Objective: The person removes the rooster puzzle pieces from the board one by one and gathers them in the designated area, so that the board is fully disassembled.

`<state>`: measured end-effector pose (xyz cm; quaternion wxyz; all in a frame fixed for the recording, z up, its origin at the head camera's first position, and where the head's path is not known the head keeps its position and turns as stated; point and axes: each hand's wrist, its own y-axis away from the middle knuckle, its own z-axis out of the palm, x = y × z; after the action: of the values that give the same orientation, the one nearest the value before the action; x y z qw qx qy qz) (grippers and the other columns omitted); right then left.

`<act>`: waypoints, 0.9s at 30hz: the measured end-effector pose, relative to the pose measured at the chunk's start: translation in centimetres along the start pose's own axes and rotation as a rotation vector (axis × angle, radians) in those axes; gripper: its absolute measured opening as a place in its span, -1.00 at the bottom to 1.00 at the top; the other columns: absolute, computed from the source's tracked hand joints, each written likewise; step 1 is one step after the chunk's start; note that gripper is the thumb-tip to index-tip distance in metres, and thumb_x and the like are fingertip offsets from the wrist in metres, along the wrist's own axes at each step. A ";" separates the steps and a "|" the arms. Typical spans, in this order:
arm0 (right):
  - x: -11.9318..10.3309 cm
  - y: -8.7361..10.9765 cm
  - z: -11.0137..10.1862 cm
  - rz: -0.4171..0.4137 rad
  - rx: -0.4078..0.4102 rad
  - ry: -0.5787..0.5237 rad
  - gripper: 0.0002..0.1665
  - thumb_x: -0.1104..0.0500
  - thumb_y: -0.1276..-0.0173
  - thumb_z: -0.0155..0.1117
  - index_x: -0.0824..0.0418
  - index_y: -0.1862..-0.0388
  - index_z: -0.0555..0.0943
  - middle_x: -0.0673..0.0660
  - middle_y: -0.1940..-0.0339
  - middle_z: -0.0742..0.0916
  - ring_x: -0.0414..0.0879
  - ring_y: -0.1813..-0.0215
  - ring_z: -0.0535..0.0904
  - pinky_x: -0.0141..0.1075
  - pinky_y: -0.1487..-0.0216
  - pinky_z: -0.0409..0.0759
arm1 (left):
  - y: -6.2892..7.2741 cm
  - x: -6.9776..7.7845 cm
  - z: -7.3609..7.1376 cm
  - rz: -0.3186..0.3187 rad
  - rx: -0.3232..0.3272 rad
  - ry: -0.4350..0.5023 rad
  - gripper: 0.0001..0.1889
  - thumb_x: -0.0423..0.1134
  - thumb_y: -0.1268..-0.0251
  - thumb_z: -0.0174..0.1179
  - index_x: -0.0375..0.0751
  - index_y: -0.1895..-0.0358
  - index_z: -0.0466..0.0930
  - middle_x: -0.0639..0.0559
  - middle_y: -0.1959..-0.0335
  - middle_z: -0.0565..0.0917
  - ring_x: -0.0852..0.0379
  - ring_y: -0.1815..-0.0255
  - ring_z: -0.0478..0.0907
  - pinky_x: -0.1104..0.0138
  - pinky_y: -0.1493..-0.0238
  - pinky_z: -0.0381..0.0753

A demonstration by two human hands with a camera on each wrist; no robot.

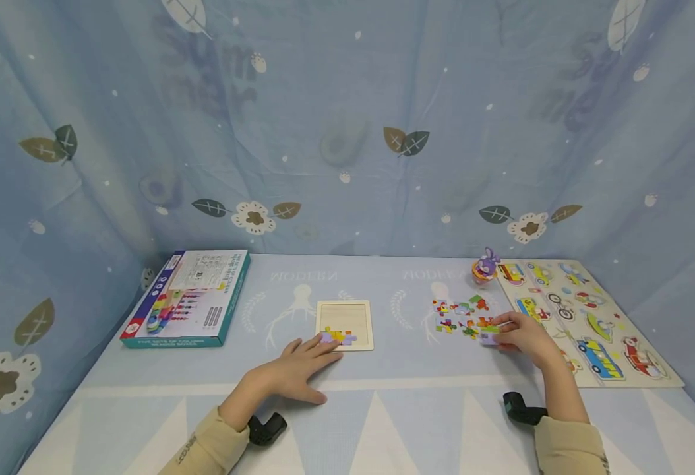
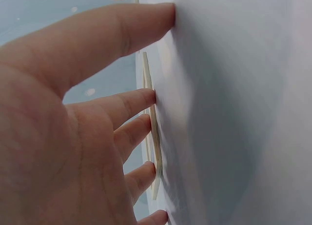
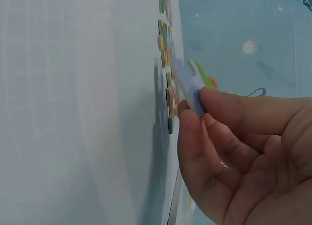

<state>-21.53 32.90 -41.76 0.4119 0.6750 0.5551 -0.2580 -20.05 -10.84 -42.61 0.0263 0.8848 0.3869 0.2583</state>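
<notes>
With fingers spread, my left hand [image 1: 301,371] rests at the lower left corner of a square wooden puzzle tray [image 1: 368,323]. In the left wrist view its fingertips touch the tray's edge [image 2: 156,137]. A few joined jigsaw pieces [image 1: 338,336] lie in the tray's lower part. My right hand [image 1: 525,336] pinches a jigsaw piece [image 3: 187,81], lilac with a green end, between thumb and fingers. It is raised at a tilt beside the loose jigsaw pieces [image 1: 445,324], which lie in a group on the table.
A boxed bead toy [image 1: 184,300] lies at the left. At the right is a board of vehicle pictures [image 1: 570,330], partly behind my right forearm. A small purple rabbit figure [image 1: 486,266] stands at its far left corner. A patterned curtain [image 1: 347,132] hangs behind the table.
</notes>
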 end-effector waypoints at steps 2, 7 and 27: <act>0.1 0.1 -0.2 0.015 -0.001 0.019 -0.62 0.33 -0.23 0.20 0.51 0.01 0.41 0.13 0.34 0.55 -0.14 0.39 0.50 -0.34 0.34 0.60 | 0.0 0.0 0.1 0.000 0.001 0.002 -0.21 0.01 -0.09 0.23 -0.13 -0.40 0.17 -0.01 -0.46 0.08 -0.14 -0.48 -0.22 -0.19 -0.33 -0.23; 0.4 0.4 -0.5 0.062 -0.014 0.076 -0.68 0.32 -0.23 0.19 0.50 0.08 0.48 0.13 0.38 0.55 -0.12 0.41 0.49 -0.34 0.36 0.59 | 0.0 0.0 0.2 0.004 0.000 0.004 -0.22 0.02 -0.10 0.22 -0.13 -0.40 0.16 -0.01 -0.46 0.08 -0.14 -0.48 -0.22 -0.19 -0.33 -0.24; -0.1 0.5 -0.1 0.117 0.083 0.214 -0.65 0.28 -0.13 0.25 0.44 0.11 0.53 0.20 0.38 0.61 -0.10 0.46 0.49 -0.32 0.43 0.48 | 0.1 0.2 0.0 0.012 0.027 -0.022 -0.22 0.02 -0.06 0.25 -0.13 -0.38 0.21 -0.02 -0.44 0.13 -0.15 -0.47 -0.15 -0.21 -0.32 -0.21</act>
<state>-21.13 32.96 -41.50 0.3366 0.7464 0.5443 -0.1825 -19.90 -10.77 -42.50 0.0172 0.8902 0.3848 0.2434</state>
